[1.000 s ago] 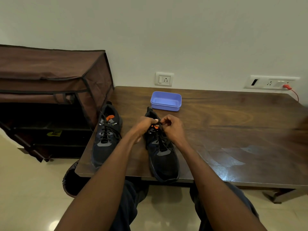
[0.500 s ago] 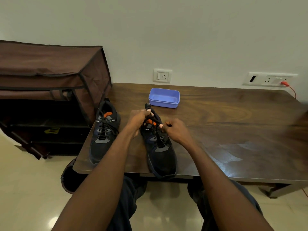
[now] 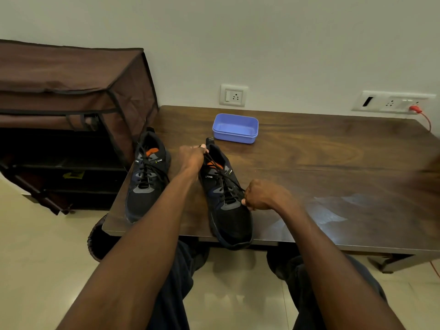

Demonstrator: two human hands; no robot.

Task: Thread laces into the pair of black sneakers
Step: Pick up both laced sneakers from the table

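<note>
Two black sneakers with orange tongue tabs stand on the dark wooden table (image 3: 309, 163), toes toward me. The left sneaker (image 3: 146, 184) is laced and untouched. The right sneaker (image 3: 226, 206) sits between my hands, its toe over the table's front edge. My left hand (image 3: 191, 157) pinches one end of the black lace (image 3: 223, 175) at the shoe's collar. My right hand (image 3: 264, 195) grips the other lace end beside the shoe's middle, and the lace runs taut between them across the eyelets.
A blue plastic box (image 3: 235, 128) lies open behind the right sneaker. A brown fabric shoe rack (image 3: 71, 110) stands against the table's left side. Wall sockets (image 3: 234, 95) and a red cable (image 3: 422, 115) are on the wall behind. My knees are below the table edge.
My hands have drawn apart: the right hand pulled its lace end back toward me and to the right, while the left stayed up at the collar. The lace is now stretched out.
</note>
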